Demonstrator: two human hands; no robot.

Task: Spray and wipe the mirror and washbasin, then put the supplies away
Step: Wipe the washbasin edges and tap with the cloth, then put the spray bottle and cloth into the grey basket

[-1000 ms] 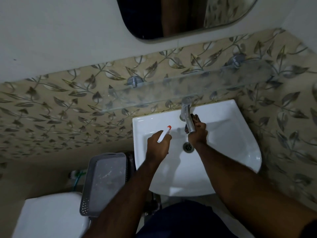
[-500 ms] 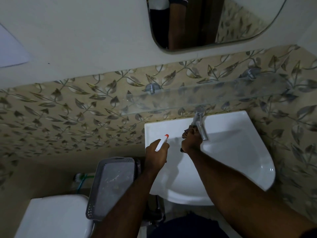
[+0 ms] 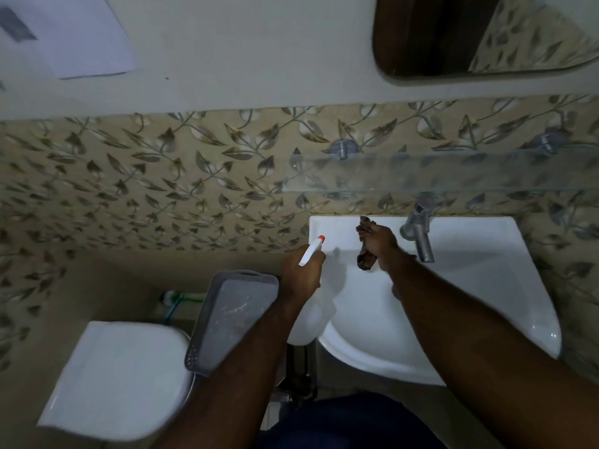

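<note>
The left hand [image 3: 299, 273] has its fingers curled round the neck of the bottle [image 3: 310, 252], and the red tip pokes out above them. The bottle looks light and smooth, so the neck is the best place to hold it. Right of those fingers, the right hand [image 3: 382, 244] squeezes the soft, floppy cloth [image 3: 366, 259] at the back of the basin [image 3: 470, 286], with the tap [image 3: 419, 231] just beyond.

dim, slightly soft wide-angle view (edges bowed), small glints on the white washbasin [image 3: 518, 303]
</note>
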